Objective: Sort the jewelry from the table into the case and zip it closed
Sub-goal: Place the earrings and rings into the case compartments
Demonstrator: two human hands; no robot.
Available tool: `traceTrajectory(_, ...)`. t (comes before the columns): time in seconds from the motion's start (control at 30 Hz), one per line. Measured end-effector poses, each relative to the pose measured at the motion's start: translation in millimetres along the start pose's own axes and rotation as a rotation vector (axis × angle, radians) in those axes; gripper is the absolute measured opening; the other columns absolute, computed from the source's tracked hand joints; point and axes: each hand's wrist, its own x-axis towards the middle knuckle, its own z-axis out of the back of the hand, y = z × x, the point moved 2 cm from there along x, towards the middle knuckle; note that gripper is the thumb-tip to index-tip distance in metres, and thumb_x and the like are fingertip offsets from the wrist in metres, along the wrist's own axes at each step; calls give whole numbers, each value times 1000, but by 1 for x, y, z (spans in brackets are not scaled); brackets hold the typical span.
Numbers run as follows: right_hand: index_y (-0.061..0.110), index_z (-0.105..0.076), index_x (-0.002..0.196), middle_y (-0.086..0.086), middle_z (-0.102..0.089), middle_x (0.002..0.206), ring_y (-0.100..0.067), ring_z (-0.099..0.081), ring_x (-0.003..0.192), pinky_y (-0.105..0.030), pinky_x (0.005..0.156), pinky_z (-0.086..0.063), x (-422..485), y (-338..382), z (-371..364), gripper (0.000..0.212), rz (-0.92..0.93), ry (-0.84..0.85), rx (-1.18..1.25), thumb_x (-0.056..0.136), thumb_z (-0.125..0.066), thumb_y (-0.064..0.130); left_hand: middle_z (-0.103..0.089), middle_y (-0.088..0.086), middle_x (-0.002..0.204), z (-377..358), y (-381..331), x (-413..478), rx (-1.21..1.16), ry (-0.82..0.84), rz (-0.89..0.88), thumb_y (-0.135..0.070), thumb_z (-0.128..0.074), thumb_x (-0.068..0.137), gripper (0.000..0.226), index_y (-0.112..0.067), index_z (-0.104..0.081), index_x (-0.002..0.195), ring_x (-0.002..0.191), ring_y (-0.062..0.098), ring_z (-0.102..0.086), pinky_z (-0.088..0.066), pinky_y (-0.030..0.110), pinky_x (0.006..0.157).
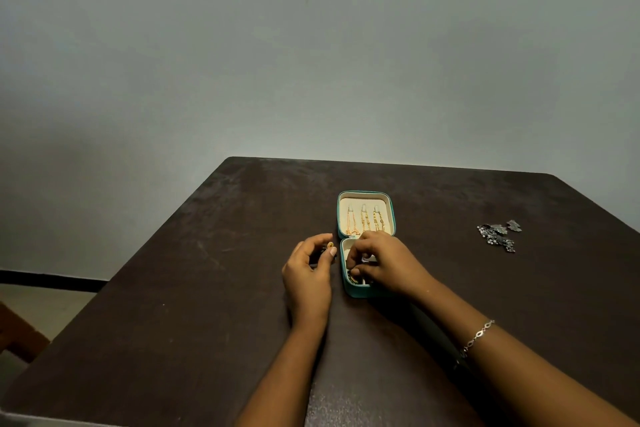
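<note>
At centre of the frame, on the dark brown wooden counter (207,288): a small teal zip-round jewelry case (356,292), open flat, lid toward the top. In the cream-lined lid, 3 thin gold chains (365,221) hanging side by side from tabs.

Left hand (308,274) just left of the case's lower half, grip closed by thumb and fingertips on a small gold piece (330,245), perhaps a ring or earring; too small to tell which. Right hand (388,262) over the lower tray, fingers curled down into it; cannot tell whether that grip pinches anything or only arranges.

At the right of the frame, well apart from the case, a loose cluster of dark silver jewelry (498,236), not yet sorted. On the right wrist, a silver link bracelet (479,338), worn, likely no part of the sort.

Probably light, all of it, and fiddly: chains limp and quick to tangle, dangles likely to snag. Best to pinch each piece at its solid part, a hook or a body, and lift clear rather than drag. Expect the silver cluster to rise in a clump; separate first. For the zip, steady the case wall with 1 hand, pull the tab with the other, and keep chains clear of the teeth.
</note>
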Motion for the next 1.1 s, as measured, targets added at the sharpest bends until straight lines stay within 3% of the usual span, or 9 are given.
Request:
traceTrajectory(0.1,15,-68,84,6,-57,87,-9,-50,85,-25,74,-41,0,-4,-1,6,-20,-40,70,81,-65,10,-63,-1,75,0,-2,-1,-41,-2,28,2,-67,77,29,-20,-65,96,67,-3,-57,-43,7,60)
traceTrajectory(0.23,16,-67,92,6,-66,87,-8,-60,82,-19,70,-45,0,-4,9,10,-7,-196,310,83,-64,12,-61,-2,75,0,-10,-4,-40,54,-24,4,-66,78,35,-26,-59,96,68,-4,-58,-42,7,58)
traceTrajectory(0.43,13,-69,92,11,-65,83,-1,-61,81,-8,71,-46,1,8,14,12,82,-144,394,81,-67,10,-63,-2,79,-1,-18,-9,-41,160,-74,7,-61,80,42,-27,-55,104,68,-2,-61,-47,11,59)
traceTrajectory(0.57,9,-69,84,5,-67,80,-10,-64,82,-20,75,-51,2,7,14,6,68,-183,401,80,-66,5,-63,-3,81,-2,-19,-10,-52,191,-51,6,-61,80,50,-38,-51,101,64,5,-58,-51,24,62)
traceTrajectory(0.73,11,-70,83,10,-65,78,-5,-62,79,-16,73,-48,2,-1,22,9,77,-185,340,81,-66,4,-62,-5,81,-2,-20,-10,-29,162,-107,-1,-59,85,37,-32,-53,102,71,-1,-58,-44,13,54)
traceTrajectory(0.87,11,-71,87,13,-62,82,-1,-60,79,-16,77,-48,3,-7,27,12,120,-108,195,80,-66,3,-64,1,90,-1,-8,-5,76,89,-83,-5,-52,88,31,-35,-55,97,77,7,-56,-37,6,57)
traceTrajectory(0.93,9,-71,86,5,-64,87,-7,-61,82,-19,76,-49,4,-8,27,13,164,-66,140,81,-63,0,-64,1,93,-3,-1,-3,115,104,-60,-6,-53,87,27,-32,-57,97,84,11,-58,-41,11,64)
traceTrajectory(1.03,8,-71,88,-2,-67,94,-12,-60,87,-24,78,-48,7,-8,27,15,239,8,21,83,-60,-1,-64,-1,96,-6,4,-2,158,150,-40,-2,-55,86,26,-24,-60,98,92,13,-59,-50,30,78)
traceTrajectory(1.1,8,-71,92,-4,-67,101,-15,-59,93,-28,80,-47,9,-6,28,15,285,62,-119,85,-58,3,-64,0,97,-8,5,-1,178,172,-30,0,-55,84,26,-20,-60,99,93,13,-59,-50,32,80)
